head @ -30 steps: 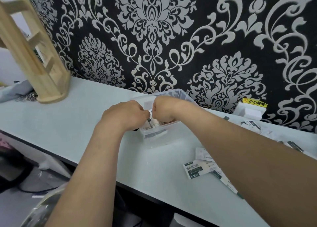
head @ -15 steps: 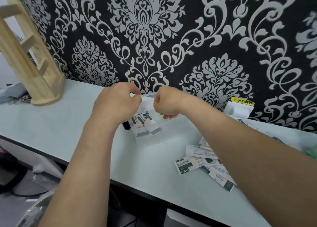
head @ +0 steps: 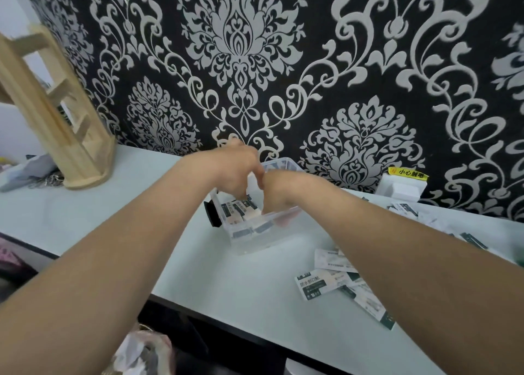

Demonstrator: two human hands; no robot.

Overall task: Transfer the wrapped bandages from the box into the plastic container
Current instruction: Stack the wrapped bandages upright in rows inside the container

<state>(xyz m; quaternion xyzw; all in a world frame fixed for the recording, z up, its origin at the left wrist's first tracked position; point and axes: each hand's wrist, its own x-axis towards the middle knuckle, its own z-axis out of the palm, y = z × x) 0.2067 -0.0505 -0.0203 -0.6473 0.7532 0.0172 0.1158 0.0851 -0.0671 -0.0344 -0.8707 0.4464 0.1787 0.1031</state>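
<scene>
A clear plastic container stands on the white table with several wrapped bandages lying in it. My left hand hovers over its left half, fingers curled down toward the bandages, thumb against my right wrist. My right hand dips into the container, its fingers hidden below the wrist and blurred through the wall. I cannot see whether either hand holds a bandage. More wrapped bandages lie loose on the table to the right, under my right forearm. No box is clearly in view.
A wooden rack stands at the far left against the patterned wall. A white wall socket with a yellow label sits behind the container to the right, with more bandages scattered near it. A black latch sticks out at the container's left end.
The hands, held apart above the container half a second ago, have come together. The right hand has gone down into the container.
</scene>
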